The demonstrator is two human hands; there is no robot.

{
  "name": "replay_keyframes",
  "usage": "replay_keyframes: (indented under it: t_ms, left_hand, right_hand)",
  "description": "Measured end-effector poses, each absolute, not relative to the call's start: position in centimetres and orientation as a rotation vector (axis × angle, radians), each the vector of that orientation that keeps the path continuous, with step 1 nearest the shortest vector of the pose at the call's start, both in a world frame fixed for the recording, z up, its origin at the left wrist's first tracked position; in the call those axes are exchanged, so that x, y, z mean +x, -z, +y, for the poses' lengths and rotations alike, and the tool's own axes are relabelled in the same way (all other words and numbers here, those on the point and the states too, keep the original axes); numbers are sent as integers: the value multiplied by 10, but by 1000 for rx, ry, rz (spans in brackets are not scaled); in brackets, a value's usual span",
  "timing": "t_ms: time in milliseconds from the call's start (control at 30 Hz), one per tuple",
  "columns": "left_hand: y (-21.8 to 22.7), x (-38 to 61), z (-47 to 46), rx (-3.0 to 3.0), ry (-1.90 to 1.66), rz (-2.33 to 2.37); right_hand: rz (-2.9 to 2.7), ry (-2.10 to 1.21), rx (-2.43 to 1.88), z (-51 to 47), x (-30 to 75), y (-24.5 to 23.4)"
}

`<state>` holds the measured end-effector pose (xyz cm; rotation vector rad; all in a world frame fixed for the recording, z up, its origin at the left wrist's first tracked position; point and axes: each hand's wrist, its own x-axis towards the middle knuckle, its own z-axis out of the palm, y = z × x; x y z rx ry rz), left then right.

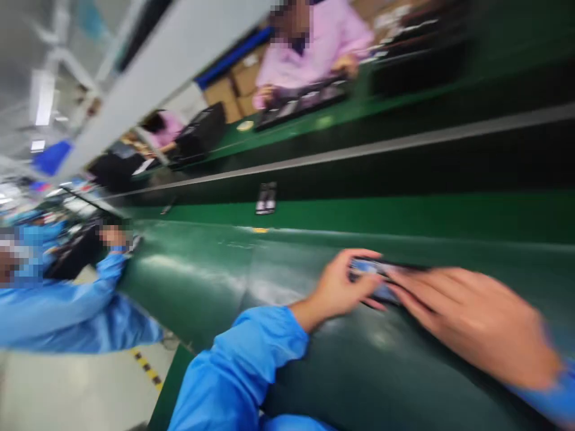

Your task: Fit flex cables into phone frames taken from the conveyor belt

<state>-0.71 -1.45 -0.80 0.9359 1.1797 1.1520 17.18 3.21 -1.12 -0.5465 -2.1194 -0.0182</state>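
A small flat, dark-edged piece (384, 291) with a shiny bluish face is held just over the green work surface (215, 281); motion blur hides its exact kind. My left hand (341, 286) grips its left end, thumb on the near side and fingers around the far edge. From the right, my right hand (483, 320) reaches over the same piece, its fingers close together with the tips on its face. The right hand covers the piece's right end. Blue sleeves cover both my forearms.
Beyond the work surface, a green strip (359, 214) carries two small dark-and-white pieces (266, 199). A co-worker in a blue sleeve (67, 305) sits at left. Across a grey rail (332, 157), a person in pink (309, 57) handles a dark tray (305, 103).
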Motion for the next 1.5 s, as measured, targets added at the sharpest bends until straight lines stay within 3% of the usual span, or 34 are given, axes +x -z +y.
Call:
replay_keyframes:
  t_ms: [100, 367, 1500]
  left_hand:
    - [-6, -16, -12, 989, -1169, 1227]
    - [0, -20, -6, 1027, -1133, 1249]
    - [-7, -14, -7, 1077, -1209, 1339]
  right_hand:
    - [-2297, 149, -645, 29, 184, 2]
    - [-2211, 27, -694, 34, 176, -2]
    - [-2303, 45, -740, 33, 174, -3]
